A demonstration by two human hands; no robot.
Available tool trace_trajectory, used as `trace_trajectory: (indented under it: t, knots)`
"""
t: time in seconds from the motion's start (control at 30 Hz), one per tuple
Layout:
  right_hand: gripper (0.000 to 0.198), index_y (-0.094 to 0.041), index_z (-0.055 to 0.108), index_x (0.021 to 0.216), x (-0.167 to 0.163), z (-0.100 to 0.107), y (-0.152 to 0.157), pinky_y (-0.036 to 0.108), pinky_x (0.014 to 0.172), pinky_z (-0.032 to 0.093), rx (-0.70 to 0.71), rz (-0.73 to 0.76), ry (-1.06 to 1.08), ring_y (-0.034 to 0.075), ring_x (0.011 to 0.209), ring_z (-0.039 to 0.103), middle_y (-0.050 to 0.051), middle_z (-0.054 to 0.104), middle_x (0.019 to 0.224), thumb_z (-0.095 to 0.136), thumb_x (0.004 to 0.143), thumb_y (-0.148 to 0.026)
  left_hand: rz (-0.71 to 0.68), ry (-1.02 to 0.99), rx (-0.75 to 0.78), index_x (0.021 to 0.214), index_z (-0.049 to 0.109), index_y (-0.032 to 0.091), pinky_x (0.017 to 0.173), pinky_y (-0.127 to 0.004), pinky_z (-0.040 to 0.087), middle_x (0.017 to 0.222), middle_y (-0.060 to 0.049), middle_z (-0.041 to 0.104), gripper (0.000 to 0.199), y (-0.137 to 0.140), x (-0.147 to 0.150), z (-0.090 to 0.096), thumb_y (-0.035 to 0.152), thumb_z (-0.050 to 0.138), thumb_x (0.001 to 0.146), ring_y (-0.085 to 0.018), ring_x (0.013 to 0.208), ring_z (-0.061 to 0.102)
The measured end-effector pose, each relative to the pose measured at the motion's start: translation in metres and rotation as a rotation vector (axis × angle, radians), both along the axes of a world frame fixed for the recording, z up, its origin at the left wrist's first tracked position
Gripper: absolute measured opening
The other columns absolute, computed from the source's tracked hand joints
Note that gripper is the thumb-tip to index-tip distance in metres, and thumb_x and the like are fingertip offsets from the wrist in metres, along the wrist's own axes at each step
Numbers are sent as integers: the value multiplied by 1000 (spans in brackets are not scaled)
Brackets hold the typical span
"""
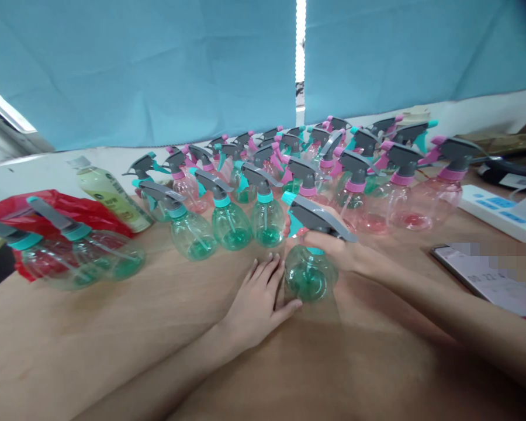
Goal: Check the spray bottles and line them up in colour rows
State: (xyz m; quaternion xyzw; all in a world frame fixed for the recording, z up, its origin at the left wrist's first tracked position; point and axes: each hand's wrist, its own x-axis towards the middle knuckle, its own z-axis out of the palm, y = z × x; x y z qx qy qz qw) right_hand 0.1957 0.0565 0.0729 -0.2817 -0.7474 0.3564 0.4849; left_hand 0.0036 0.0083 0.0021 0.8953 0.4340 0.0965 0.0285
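Note:
A clear green spray bottle (310, 279) with a turquoise collar and grey trigger head is in front of me, its nozzle pointing left. My right hand (328, 242) is wrapped round its neck just under the head, some fingers hidden behind it. Flat on the wooden table (158, 339), my left hand (258, 298) lies with fingers stretched out, its thumb tip close to the base of that bottle. Beyond my hands stand other green spray bottles, the closest being one with a turquoise collar (268, 219).
Several pink spray bottles (401, 199) crowd the back right. Two green spray bottles (127, 260) stand at the left before a red plastic bag (61, 207) and a pale green bottle (114, 196). A phone (486, 280) and a white power strip (504, 210) lie at the right.

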Motion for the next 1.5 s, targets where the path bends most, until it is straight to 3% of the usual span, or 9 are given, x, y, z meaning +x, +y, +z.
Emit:
trace_trajectory:
  t: [0.4,0.57,0.67,0.97,1.13,1.5]
  knots:
    - [22,-24,58,85,1,-2,0,28,57,40,42,27,60,11,58,45,-3,57,75,49,68,-11,-1,18,-3,136,45,10,114,-51,24,148,-17,40,63,0,1,2,58,44,95,-30,139,34]
    - [33,-25,63,98,1,-9,6,30,70,46,63,62,79,15,74,55,-1,63,90,52,70,-11,8,24,-10,137,44,10,114,-50,24,149,-17,40,64,-1,1,4,58,45,95,-30,139,33]
    - [35,-26,64,101,1,-10,7,30,69,47,47,67,75,15,75,56,-1,64,90,52,72,-11,3,25,-6,136,44,10,114,-50,24,149,-17,40,63,-2,1,4,58,45,95,-30,139,34]
    - [36,-27,66,101,1,-9,5,29,64,45,35,62,84,14,66,54,-2,63,84,53,72,-9,-3,5,-1,136,44,10,113,-52,25,148,-18,41,63,-1,1,3,58,44,95,-31,138,34]
    - [35,-24,66,103,0,-8,5,30,72,49,43,77,100,14,73,57,1,66,96,53,74,-10,-1,19,-6,136,45,10,114,-51,24,148,-18,41,62,0,1,3,57,45,95,-30,139,34]
    - [36,-25,65,104,0,-8,6,30,68,47,62,65,88,13,71,57,0,67,101,53,74,-11,-6,3,7,137,44,10,113,-52,26,148,-18,41,62,-1,0,1,57,45,95,-31,138,35]
